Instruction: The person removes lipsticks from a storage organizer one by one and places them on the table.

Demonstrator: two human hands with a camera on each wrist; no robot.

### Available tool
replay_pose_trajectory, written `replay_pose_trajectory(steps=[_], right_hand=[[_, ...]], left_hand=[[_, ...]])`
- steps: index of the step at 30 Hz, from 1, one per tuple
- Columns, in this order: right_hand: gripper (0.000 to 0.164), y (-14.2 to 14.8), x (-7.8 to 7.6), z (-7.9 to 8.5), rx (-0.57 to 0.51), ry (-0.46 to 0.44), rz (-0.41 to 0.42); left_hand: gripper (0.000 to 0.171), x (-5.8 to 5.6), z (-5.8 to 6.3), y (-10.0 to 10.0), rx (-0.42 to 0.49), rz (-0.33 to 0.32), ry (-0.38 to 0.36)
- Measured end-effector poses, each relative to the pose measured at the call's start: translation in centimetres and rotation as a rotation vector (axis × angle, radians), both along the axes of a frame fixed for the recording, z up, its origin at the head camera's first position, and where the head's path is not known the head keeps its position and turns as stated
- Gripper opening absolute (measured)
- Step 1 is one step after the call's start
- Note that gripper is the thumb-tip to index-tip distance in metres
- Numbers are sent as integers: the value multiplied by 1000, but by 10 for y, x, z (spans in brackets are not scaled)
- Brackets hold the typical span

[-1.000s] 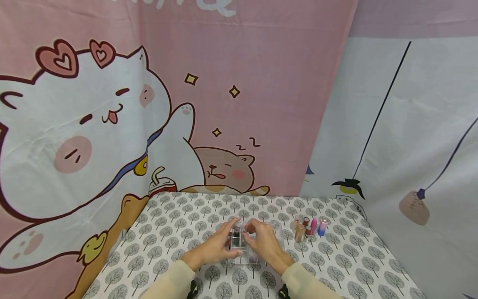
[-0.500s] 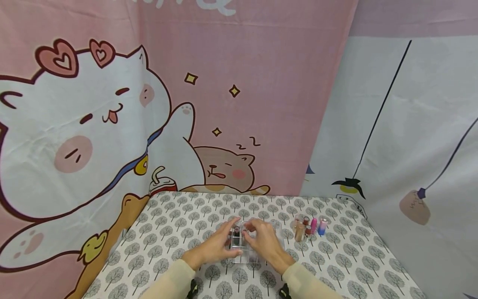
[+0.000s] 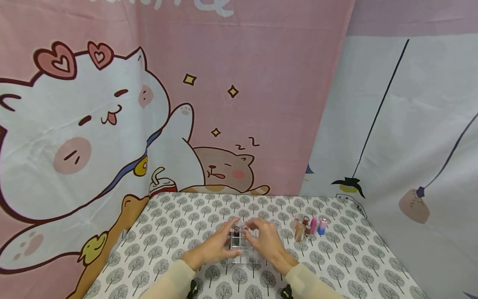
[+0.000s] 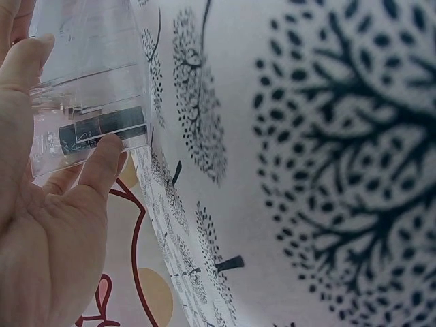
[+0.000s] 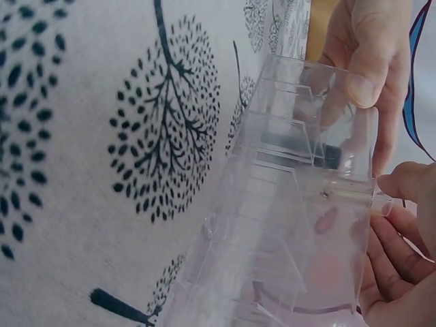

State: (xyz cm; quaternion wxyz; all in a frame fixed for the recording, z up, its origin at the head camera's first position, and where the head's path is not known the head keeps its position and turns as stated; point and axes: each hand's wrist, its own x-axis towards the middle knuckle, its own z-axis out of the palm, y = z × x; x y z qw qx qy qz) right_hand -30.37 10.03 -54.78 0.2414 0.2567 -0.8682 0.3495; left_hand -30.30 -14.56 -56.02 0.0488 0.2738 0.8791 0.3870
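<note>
A clear plastic divided organizer (image 3: pixel 240 259) stands on the tree-print cloth between my hands. My left hand (image 3: pixel 213 246) grips its left side, the thumb towards the front and the fingers at the back. Through the wall in the left wrist view a dark lipstick tube (image 4: pixel 102 131) shows, upright in the back-left compartment. My right hand (image 3: pixel 268 241) is over the neighbouring back compartment. In the right wrist view its thumb and fingers pinch the clear end of a small lipstick tube (image 5: pixel 383 204) at the organizer's top edge. The tube's lower part is blurred behind the plastic.
To the right of the organizer stands a cluster of several cosmetic tubes: a tan tube (image 3: pixel 299 232), a pink tube (image 3: pixel 313 225) and a blue-pink tube (image 3: pixel 322 227), among others. A printed pink curtain (image 3: pixel 276 124) hangs behind the table.
The right wrist and forearm have shifted slightly to the right, while the fingers stay at the same compartment. The left hand and the organizer keep their places.
</note>
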Motion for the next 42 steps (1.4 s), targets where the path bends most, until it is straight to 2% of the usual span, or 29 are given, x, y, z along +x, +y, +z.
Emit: replay_pose_trajectory(steps=[7,15,23,31,36,42], right_hand=[[25,2,1,5,5,86,-18],[27,7,5,10,-11,130,-15],[28,11,6,16,-38,218,11],[28,18,11,23,-33,191,8],[28,21,12,26,-29,203,7],[30,27,15,27,-25,170,-26]], left_hand=[[119,0,-2,-1,27,-1,-27],[119,1,-2,-1,24,-1,-25],[118,2,0,0,66,-13,-61],[119,1,-1,1,51,-7,-61],[118,0,-1,0,1,3,-22],[118,-1,-1,0,-30,8,1]])
